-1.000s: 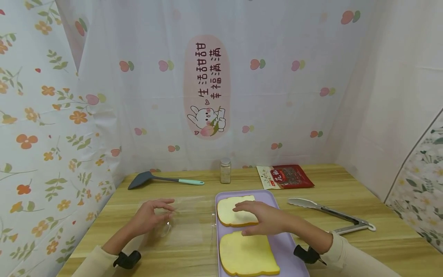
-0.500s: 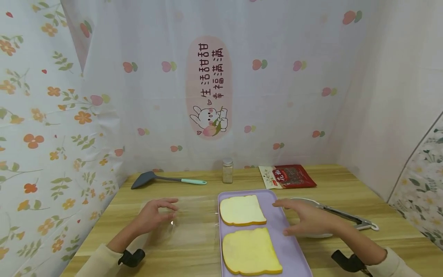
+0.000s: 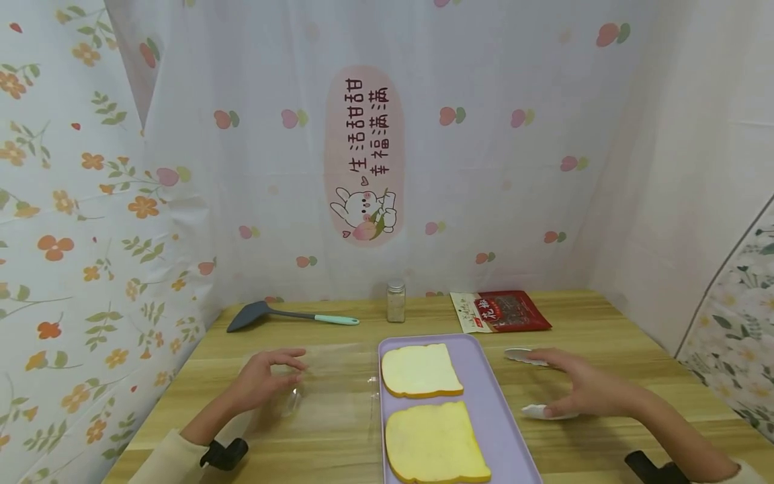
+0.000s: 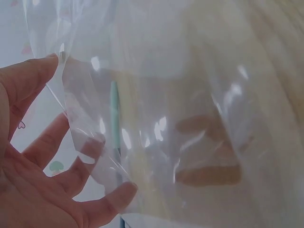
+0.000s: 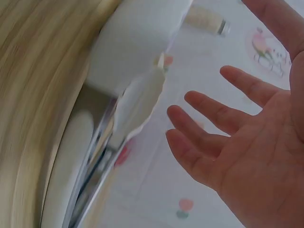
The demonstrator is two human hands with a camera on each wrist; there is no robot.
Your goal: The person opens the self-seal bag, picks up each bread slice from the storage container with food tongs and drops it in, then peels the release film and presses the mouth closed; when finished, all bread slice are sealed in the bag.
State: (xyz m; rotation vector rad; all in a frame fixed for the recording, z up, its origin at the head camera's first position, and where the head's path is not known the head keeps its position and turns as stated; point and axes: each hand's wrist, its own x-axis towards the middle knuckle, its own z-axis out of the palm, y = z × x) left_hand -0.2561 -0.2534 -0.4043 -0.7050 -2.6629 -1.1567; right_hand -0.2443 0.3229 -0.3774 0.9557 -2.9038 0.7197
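On the left, fingers spread apart, my left hand (image 3: 266,380) touches the edge of a clear plastic bag (image 4: 156,118). The transparent sheet stretches over the table towards the tray in the head view. On the other side, my right hand (image 3: 589,390) hovers around the white-tipped end of the tongs (image 5: 140,104), thumb over one tip and fingers over the other. The right wrist view shows those fingers loosely extended and apart from the tongs. The tongs' arms are spread, and the hand hides much of them in the head view.
A purple tray (image 3: 484,396) between the hands bears two bread slices, one paler (image 3: 417,370) and one yellower (image 3: 435,440). Along the back are a spatula (image 3: 290,314), a spice jar (image 3: 396,302) and a red seasoning packet (image 3: 502,311). Printed curtains (image 3: 484,168) enclose the table.
My right hand has moved from above the bread slices, rightward past the tray, to the tongs' tips. The left hand stays at the bag, and the tray and bread have not moved.
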